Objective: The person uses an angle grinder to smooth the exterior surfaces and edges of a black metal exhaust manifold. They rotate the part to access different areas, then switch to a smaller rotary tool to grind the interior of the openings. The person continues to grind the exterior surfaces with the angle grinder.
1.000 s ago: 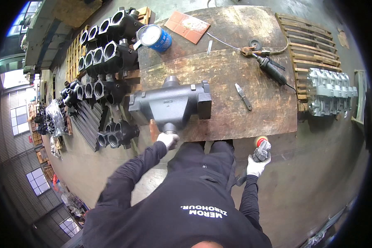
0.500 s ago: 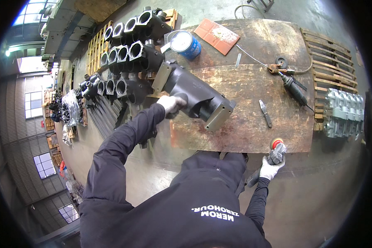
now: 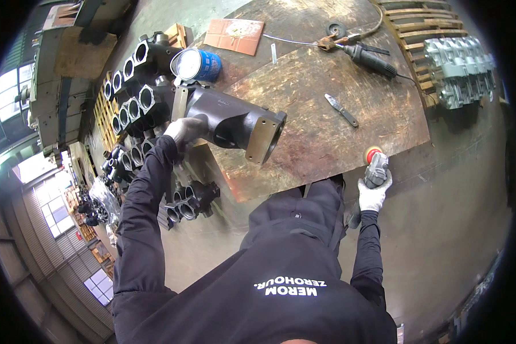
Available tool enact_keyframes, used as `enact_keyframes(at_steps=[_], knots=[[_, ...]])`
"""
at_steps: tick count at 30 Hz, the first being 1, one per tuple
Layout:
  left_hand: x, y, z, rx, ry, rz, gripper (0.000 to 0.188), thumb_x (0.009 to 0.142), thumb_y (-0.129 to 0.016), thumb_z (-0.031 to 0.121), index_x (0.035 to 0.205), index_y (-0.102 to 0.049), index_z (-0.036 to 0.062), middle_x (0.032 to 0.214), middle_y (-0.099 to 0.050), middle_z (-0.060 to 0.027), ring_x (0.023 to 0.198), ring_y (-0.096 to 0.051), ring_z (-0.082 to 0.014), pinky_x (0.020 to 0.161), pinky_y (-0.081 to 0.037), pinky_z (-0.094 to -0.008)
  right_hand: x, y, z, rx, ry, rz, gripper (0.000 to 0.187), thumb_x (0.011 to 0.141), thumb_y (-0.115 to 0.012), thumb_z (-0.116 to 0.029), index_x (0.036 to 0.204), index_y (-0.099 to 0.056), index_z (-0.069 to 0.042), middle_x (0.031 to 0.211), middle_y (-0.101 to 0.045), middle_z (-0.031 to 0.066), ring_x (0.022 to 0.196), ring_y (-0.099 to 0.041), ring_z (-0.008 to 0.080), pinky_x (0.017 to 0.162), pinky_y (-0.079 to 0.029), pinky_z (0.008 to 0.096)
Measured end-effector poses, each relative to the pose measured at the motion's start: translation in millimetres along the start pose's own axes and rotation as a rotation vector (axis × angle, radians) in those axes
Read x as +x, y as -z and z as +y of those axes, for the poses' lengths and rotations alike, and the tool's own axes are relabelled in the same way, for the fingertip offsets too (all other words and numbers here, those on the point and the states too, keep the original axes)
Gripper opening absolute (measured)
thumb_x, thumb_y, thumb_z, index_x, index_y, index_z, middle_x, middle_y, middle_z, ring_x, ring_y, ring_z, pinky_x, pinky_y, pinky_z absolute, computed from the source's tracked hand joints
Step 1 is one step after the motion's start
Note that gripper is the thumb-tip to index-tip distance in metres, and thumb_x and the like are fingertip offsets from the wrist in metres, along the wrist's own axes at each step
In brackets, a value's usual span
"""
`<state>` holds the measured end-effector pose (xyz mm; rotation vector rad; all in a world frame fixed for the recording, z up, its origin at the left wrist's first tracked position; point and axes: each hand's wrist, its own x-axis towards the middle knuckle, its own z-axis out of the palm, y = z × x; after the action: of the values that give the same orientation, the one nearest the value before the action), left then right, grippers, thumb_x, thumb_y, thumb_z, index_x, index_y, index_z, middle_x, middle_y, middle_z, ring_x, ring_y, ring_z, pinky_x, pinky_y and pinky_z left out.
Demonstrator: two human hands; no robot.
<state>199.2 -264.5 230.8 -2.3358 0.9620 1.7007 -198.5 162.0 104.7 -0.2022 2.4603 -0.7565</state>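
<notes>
A black cast housing [image 3: 223,117] with pale machined flanges at its ends lies tilted over the table's left part. My gloved left hand [image 3: 183,131] is closed on its near side, by the left flange; the fingertips are partly hidden. In my gloved right hand [image 3: 372,194] is a grey hand-held disc grinder [image 3: 377,171], held just off the table's front edge. Its red and yellow disc [image 3: 372,153] points away from me. A knife-like scraper [image 3: 341,110] lies on the worn table [image 3: 309,155] between the housing and the grinder.
Behind the housing stands a blue can [image 3: 207,65] beside an orange-brown board [image 3: 235,36]. A second, black power tool [image 3: 370,59] with its cord lies far right. More black castings [image 3: 133,109] stand at left; silver castings [image 3: 460,69] sit near a wooden pallet [image 3: 421,26] at right.
The view has turned, so the table and its things sit further left and slanted. My left hand stays on the housing, and my right hand still holds the grinder.
</notes>
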Motion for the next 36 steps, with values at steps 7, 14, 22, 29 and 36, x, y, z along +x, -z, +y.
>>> enact_keyframes(at_steps=[7,14,22,29,36], knots=[[2,8,18,0.357,-0.188,-0.071,0.029,0.089,-0.065,0.037,0.103,-0.072,0.0117,0.083,-0.069,-0.0038,0.07,-0.064,-0.0154,0.061,-0.051,-0.032,-3,12,16,0.003,-0.008,0.003,0.093,0.074,-0.082,-0.017,0.149,-0.028,-0.022,0.12,-0.066,0.0263,0.112,-0.065,0.0432,0.097,-0.051,0.0483],[17,25,-1,0.67,-0.455,0.47,0.091,0.091,-0.052,0.071,0.136,-0.046,-0.0069,0.125,-0.062,-0.0302,0.113,-0.065,-0.0373,0.099,-0.049,-0.0402,-13,15,18,-0.034,-0.027,-0.028,0.095,0.073,-0.081,-0.015,0.151,-0.026,-0.023,0.122,-0.064,0.027,0.113,-0.065,0.0421,0.098,-0.05,0.049],[102,103,-48,0.356,-0.569,0.705,0.093,0.086,-0.067,0.065,0.145,-0.045,-0.0027,0.144,-0.051,-0.0257,0.135,-0.05,-0.0355,0.113,-0.039,-0.0406,-40,2,16,-0.042,0.117,-0.001,0.1,0.071,-0.081,-0.006,0.153,-0.026,-0.019,0.126,-0.061,0.0199,0.116,-0.06,0.0299,0.102,-0.048,0.0444],[172,94,-56,0.227,-0.684,0.294,0.102,0.077,-0.079,0.062,0.144,-0.043,-0.0068,0.141,-0.055,-0.0248,0.129,-0.055,-0.0332,0.109,-0.043,-0.0372,-65,2,-5,-0.037,0.195,-0.005,0.103,0.067,-0.079,0.005,0.153,-0.026,-0.011,0.139,-0.049,0.0193,0.129,-0.05,0.0291,0.112,-0.039,0.0424],[145,73,-99,0.24,-0.626,0.558,0.091,0.072,-0.084,0.056,0.135,-0.053,-0.0022,0.13,-0.063,-0.0222,0.122,-0.061,-0.0335,0.104,-0.047,-0.0389,-73,-4,-44,-0.102,0.256,-0.077,0.103,0.064,-0.083,0.004,0.15,-0.029,-0.01,0.141,-0.045,0.017,0.128,-0.048,0.0281,0.112,-0.038,0.0415]])
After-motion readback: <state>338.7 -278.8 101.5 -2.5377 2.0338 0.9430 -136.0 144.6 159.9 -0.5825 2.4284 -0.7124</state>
